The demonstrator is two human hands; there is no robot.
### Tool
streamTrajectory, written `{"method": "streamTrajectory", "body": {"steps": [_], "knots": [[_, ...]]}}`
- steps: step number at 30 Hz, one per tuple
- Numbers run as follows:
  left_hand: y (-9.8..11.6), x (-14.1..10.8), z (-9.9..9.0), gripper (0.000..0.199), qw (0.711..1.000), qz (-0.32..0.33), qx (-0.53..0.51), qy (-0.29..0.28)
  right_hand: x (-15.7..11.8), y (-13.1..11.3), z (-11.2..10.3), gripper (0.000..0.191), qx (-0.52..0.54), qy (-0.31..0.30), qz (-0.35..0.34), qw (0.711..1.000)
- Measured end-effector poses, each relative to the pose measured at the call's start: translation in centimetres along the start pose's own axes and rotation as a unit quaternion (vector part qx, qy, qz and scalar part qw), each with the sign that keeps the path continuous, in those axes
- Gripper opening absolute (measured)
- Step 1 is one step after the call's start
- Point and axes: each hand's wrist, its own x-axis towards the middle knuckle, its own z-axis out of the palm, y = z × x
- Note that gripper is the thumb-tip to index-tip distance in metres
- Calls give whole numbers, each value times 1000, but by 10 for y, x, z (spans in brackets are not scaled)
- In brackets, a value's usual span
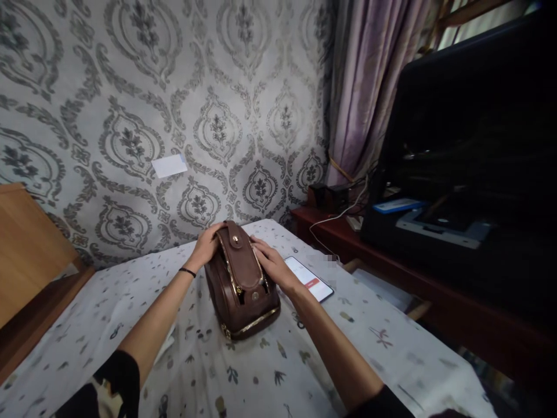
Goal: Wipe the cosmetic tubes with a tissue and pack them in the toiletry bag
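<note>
A brown leather bag stands on the bed, with gold zippers and a snap flap lying across its top. The top zip is partly open, and a dark gap shows beside the flap. My left hand grips the bag's far left side, its fingertips hidden behind the leather. On the opposite side, my right hand holds the bag's upper right edge with fingers pointing away from me. The bag is held between both hands. A phone with a lit screen lies just right of the bag, partly behind my right forearm.
The white patterned bedsheet spreads beneath everything. A wooden panel borders the left, and patterned wallpaper rises behind. To the right stand a dark red desk, a large black screen, a white cable and a purple curtain.
</note>
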Motion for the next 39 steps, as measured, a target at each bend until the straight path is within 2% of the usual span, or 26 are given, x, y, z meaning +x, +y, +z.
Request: {"method": "streamTrajectory", "body": {"steps": [4, 8, 10, 21, 24, 28, 32, 36, 39], "knots": [[5, -6, 2, 43, 999, 10, 45, -5, -28, -4, 7, 65, -7, 68, -1, 998], [9, -10, 4, 47, 996, 10, 83, -5, -43, -7, 13, 50, -11, 88, -11, 996], [10, -12, 4, 46, 995, 9, 96, -6, -46, -7, 15, 41, -9, 96, -12, 995], [16, -32, 8, 41, 994, -5, 105, 32, -49, -7, 17, 29, -16, 102, -17, 994], [30, -48, 12, 37, 994, -16, 96, 51, -48, -7, 15, 30, -9, 103, -18, 994], [59, -86, 22, 39, 994, -50, 51, 88, -44, -4, 11, 31, 10, 102, -22, 995], [78, -117, 36, 55, 993, -48, 85, 67, -40, 1, 13, 29, 1, 106, -27, 994], [80, -124, 44, 60, 988, -51, 124, 70, -40, 4, 16, 23, -33, 123, -56, 990], [77, -123, 47, 56, 988, -41, 130, 76, -40, 6, 18, 32, -68, 135, -67, 986]]}}
